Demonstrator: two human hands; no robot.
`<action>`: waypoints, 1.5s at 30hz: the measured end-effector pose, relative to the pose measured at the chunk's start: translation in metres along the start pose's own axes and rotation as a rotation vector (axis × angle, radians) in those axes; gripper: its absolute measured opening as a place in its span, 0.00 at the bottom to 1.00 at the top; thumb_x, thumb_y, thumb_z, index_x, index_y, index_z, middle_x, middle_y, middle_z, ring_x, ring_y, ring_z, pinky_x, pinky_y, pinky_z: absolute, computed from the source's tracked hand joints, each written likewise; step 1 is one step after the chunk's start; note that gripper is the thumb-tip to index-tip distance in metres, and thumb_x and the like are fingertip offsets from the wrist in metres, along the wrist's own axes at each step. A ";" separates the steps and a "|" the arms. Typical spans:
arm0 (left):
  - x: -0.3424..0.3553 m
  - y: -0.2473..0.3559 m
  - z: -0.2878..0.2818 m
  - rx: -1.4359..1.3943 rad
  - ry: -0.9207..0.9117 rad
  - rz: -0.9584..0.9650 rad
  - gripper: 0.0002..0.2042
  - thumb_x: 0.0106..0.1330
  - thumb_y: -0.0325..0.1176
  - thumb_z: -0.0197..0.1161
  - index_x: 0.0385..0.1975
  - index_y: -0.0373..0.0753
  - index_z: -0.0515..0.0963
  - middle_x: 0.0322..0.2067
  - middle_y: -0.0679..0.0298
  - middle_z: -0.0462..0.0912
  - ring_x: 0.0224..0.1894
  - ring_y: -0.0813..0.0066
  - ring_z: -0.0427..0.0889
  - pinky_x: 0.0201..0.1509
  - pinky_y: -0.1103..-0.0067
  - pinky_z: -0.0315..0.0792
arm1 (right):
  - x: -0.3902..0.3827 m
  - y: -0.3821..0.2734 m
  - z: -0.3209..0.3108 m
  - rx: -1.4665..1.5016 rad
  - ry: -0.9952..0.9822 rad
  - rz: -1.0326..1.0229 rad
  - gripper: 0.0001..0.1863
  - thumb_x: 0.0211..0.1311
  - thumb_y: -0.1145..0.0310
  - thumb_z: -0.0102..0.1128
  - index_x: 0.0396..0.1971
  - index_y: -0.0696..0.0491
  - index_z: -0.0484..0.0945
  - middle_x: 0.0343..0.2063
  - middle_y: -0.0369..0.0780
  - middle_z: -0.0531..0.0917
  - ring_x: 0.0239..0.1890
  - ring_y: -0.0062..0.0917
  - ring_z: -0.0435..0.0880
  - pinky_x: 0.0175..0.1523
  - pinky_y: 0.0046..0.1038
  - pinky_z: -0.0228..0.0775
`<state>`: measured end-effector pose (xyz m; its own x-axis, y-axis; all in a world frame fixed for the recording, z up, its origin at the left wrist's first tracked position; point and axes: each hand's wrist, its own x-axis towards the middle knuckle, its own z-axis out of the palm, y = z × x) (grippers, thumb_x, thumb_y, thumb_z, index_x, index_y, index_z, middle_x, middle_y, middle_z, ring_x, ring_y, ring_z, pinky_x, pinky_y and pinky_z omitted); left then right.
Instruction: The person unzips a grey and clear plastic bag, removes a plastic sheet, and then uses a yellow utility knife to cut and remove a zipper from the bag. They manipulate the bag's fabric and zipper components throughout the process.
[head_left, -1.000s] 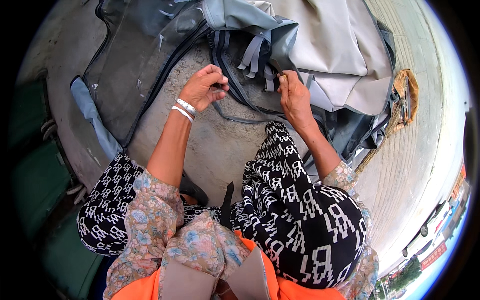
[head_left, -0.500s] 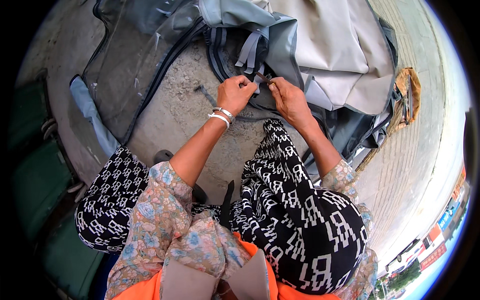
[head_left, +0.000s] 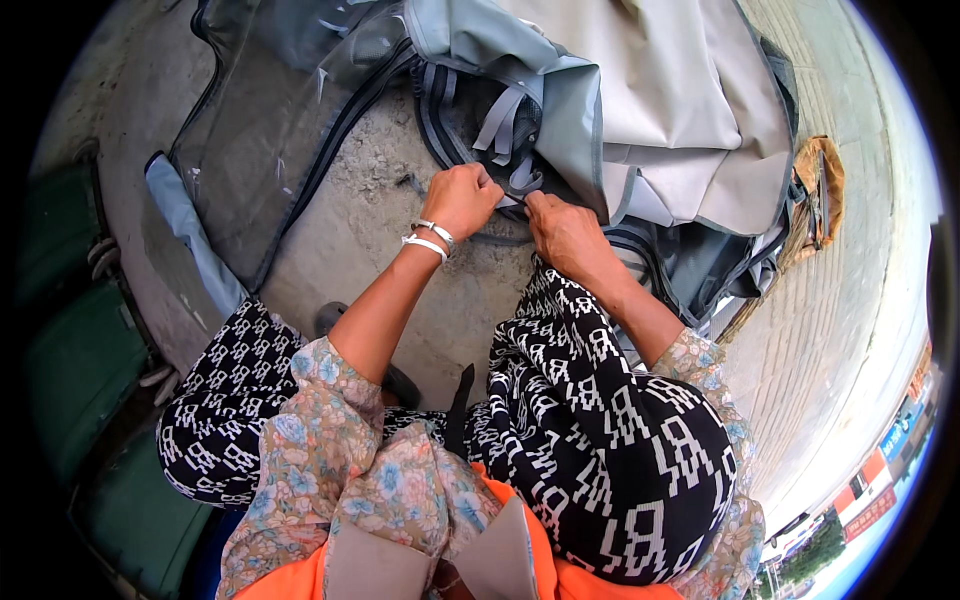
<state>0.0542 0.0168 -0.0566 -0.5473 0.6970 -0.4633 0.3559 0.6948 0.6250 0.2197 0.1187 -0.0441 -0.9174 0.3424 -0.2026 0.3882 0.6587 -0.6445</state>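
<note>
My left hand (head_left: 458, 204) is pinched at a narrow dark edge of fabric beside a grey strap (head_left: 522, 180). My right hand (head_left: 568, 240) is closed just right of it, fingertips at the same spot; what it holds is mostly hidden. Around them lies a bundled grey cover (head_left: 650, 70) with dark zipper edging (head_left: 440, 120) and several loose straps. A dark translucent panel (head_left: 260, 120) with a light blue border spreads to the left.
Green containers (head_left: 85, 370) with metal fittings line the left side. A tan cloth bundle (head_left: 815, 190) lies at the right on the concrete (head_left: 800, 330). My bent legs in patterned trousers (head_left: 620, 470) flank the work, with a dark shoe (head_left: 330, 318) between.
My left hand moved right, then slightly down, to meet my right. My right hand dropped lower; the thin brown blade-like piece seen in it earlier is now mostly hidden.
</note>
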 end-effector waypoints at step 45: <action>-0.017 0.000 -0.048 -0.385 -0.637 -0.414 0.14 0.57 0.42 0.71 0.20 0.38 0.82 0.18 0.70 0.79 0.14 0.86 0.65 0.16 0.84 0.56 | 0.003 -0.036 0.010 0.124 0.019 0.029 0.06 0.64 0.71 0.51 0.33 0.58 0.68 0.28 0.52 0.80 0.29 0.51 0.82 0.33 0.48 0.72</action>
<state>0.0274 -0.0038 -0.0185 -0.0050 0.4469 -0.8946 -0.1251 0.8873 0.4440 0.2023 0.0887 -0.0288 -0.9036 0.3736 -0.2097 0.4001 0.5608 -0.7249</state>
